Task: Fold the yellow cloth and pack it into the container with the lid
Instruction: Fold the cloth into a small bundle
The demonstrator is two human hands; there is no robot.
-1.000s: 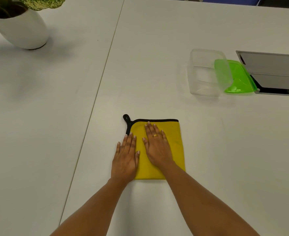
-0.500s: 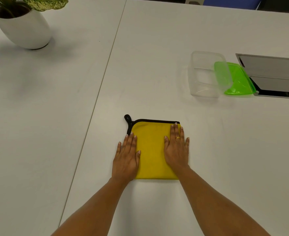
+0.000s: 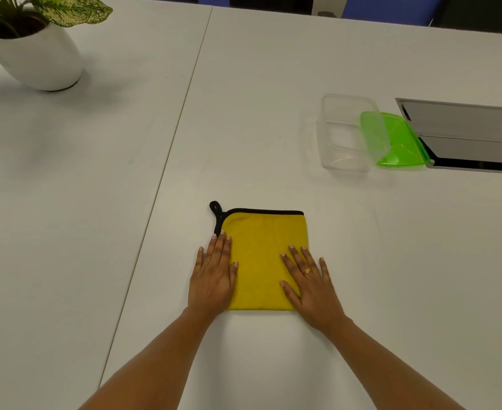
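Note:
The yellow cloth (image 3: 263,255), folded into a rectangle with a black trim and a black loop at its far left corner, lies flat on the white table. My left hand (image 3: 214,276) rests flat on its left edge, fingers apart. On the near right corner my right hand (image 3: 310,284) lies flat, fingers spread, a ring on one finger. The clear plastic container (image 3: 344,134) stands open at the far right, with its green lid (image 3: 397,140) leaning against its right side.
A white pot with a plant (image 3: 34,51) stands at the far left. A grey recessed panel (image 3: 465,134) sits in the table right of the lid. A seam (image 3: 167,161) runs between two tabletops left of the cloth.
My right hand slid from the middle of the cloth to its right side and then back toward its near right corner. My left hand stayed on the left edge.

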